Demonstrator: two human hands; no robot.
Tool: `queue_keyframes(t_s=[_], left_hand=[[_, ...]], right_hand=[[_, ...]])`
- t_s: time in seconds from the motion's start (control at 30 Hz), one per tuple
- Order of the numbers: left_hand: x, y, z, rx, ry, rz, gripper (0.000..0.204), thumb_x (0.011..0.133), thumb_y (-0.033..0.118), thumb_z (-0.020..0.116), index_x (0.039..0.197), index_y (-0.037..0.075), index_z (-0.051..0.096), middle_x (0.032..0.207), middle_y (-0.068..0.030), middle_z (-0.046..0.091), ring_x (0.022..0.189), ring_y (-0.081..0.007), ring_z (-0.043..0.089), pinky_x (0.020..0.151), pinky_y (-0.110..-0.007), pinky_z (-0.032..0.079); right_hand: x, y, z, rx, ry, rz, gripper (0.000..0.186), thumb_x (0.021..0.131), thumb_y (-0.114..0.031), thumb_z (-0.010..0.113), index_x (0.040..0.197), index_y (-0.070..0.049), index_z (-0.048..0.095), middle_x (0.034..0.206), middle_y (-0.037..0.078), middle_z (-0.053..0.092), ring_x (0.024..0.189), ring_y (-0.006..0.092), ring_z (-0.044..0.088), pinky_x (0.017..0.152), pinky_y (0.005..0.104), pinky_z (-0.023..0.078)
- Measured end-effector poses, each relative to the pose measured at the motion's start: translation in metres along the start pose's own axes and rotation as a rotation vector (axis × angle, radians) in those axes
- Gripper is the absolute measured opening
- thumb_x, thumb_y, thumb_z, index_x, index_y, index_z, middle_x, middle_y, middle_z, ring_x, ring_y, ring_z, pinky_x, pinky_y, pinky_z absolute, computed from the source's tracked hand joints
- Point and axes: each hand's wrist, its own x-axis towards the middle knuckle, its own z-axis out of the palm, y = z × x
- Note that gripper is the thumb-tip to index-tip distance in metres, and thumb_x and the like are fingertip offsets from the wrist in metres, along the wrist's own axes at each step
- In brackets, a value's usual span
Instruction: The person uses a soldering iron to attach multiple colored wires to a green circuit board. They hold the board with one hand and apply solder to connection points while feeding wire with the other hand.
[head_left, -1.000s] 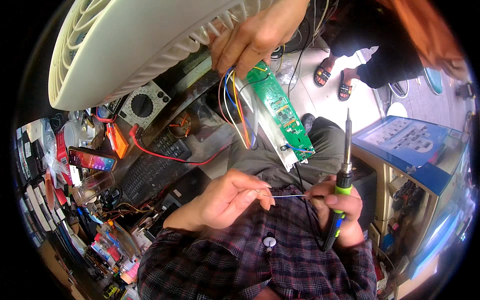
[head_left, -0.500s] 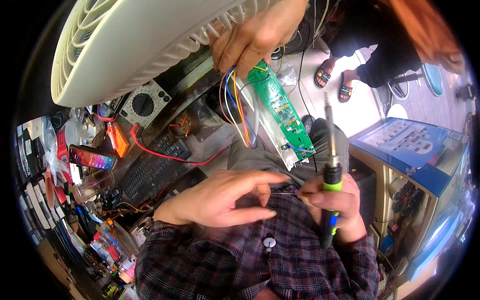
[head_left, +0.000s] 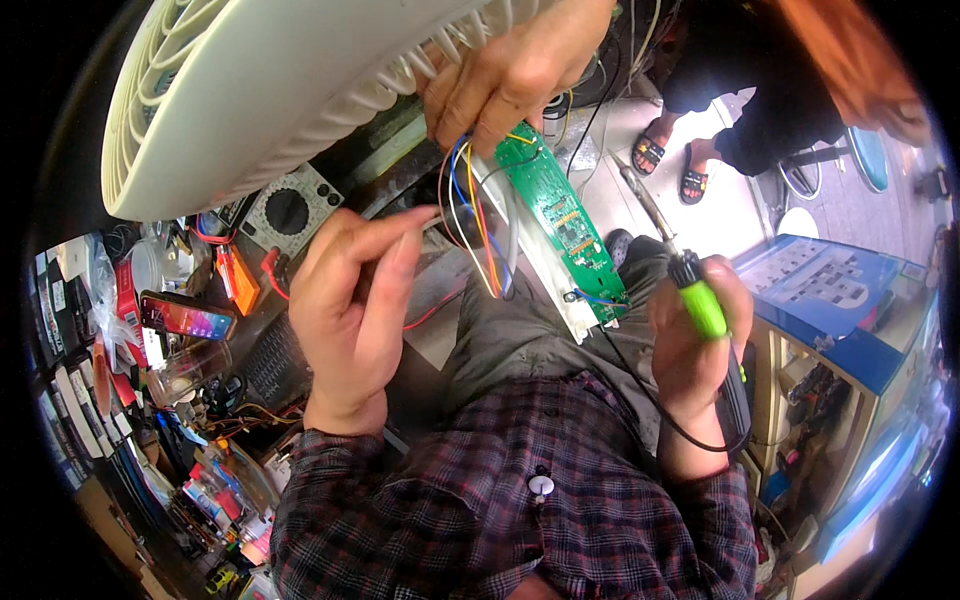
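My left hand [head_left: 350,310] is raised left of the bundle of coloured wires [head_left: 482,240], thumb and index finger nearly pinched; what is between them is too small to make out. A green circuit board [head_left: 560,215] on a white strip [head_left: 555,295] hangs above my lap, under a white grilled appliance [head_left: 240,90]. Another person's hand [head_left: 515,75] grips at the board's upper end, near the grille. My right hand [head_left: 695,350] is wrapped round a green-and-black soldering iron [head_left: 700,300], its tip pointing up-left toward the board's right side.
A cluttered bench on the left holds a multimeter [head_left: 285,210], phone [head_left: 185,318], keyboard [head_left: 265,370] and tools. At right stands a blue-topped glass cabinet [head_left: 810,300]. Another person's sandalled feet [head_left: 690,175] are on the floor at upper right, beside a stool [head_left: 862,160].
My left hand has moved up and left from my lap toward the wires. My right hand has risen, tilting the iron's tip leftward toward the board.
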Motion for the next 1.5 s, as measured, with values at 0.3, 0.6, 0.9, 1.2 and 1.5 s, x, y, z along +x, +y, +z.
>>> queue_keyframes(t_s=[0.3, 0.6, 0.9, 1.2, 1.5], left_hand=[[0.015, -0.001, 0.027, -0.112, 0.028, -0.106, 0.013, 0.091, -0.004, 0.065, 0.103, -0.001, 0.071, 0.076, -0.0020, 0.053, 0.065, -0.0081, 0.050, 0.056, -0.023, 0.038], [0.029, 0.004, 0.030, 0.202, -0.040, 0.064, 0.013, 0.086, -0.005, 0.069, 0.098, -0.002, 0.069, 0.072, -0.0094, 0.053, 0.059, -0.0187, 0.052, 0.055, -0.029, 0.042], [0.028, 0.002, 0.033, 0.191, -0.028, 0.050, 0.012, 0.086, -0.005, 0.069, 0.098, -0.002, 0.068, 0.072, -0.0096, 0.052, 0.058, -0.0200, 0.052, 0.054, -0.030, 0.042], [0.030, 0.003, 0.032, 0.194, -0.063, 0.009, 0.010, 0.087, -0.003, 0.068, 0.097, -0.002, 0.069, 0.071, -0.0089, 0.052, 0.058, -0.0193, 0.052, 0.054, -0.029, 0.042], [0.030, -0.001, 0.033, 0.190, -0.053, 0.025, 0.010, 0.086, -0.003, 0.068, 0.096, -0.001, 0.069, 0.071, -0.0094, 0.054, 0.058, -0.0208, 0.053, 0.054, -0.031, 0.042]], right_hand=[[0.010, 0.009, 0.007, -0.027, 0.080, 0.036, 0.042, 0.094, -0.037, 0.064, 0.115, -0.003, 0.054, 0.108, 0.014, 0.056, 0.085, 0.0207, 0.056, 0.077, 0.0373, 0.050], [0.037, 0.022, 0.004, 0.115, 0.134, 0.003, 0.034, 0.097, -0.033, 0.057, 0.107, 0.000, 0.055, 0.093, 0.014, 0.061, 0.070, 0.0114, 0.050, 0.060, 0.0237, 0.040], [0.045, 0.014, 0.013, 0.062, 0.169, 0.092, 0.029, 0.099, -0.027, 0.058, 0.106, 0.001, 0.059, 0.087, 0.007, 0.063, 0.064, 0.0064, 0.050, 0.057, 0.0207, 0.038], [0.045, 0.014, 0.008, 0.006, 0.126, 0.202, 0.031, 0.096, -0.029, 0.057, 0.108, 0.000, 0.057, 0.104, 0.012, 0.063, 0.080, 0.0171, 0.062, 0.065, 0.0230, 0.041], [0.049, 0.016, 0.011, -0.008, 0.156, 0.181, 0.030, 0.098, -0.029, 0.059, 0.107, -0.001, 0.062, 0.076, 0.002, 0.062, 0.061, 0.0036, 0.048, 0.056, 0.0193, 0.036]])
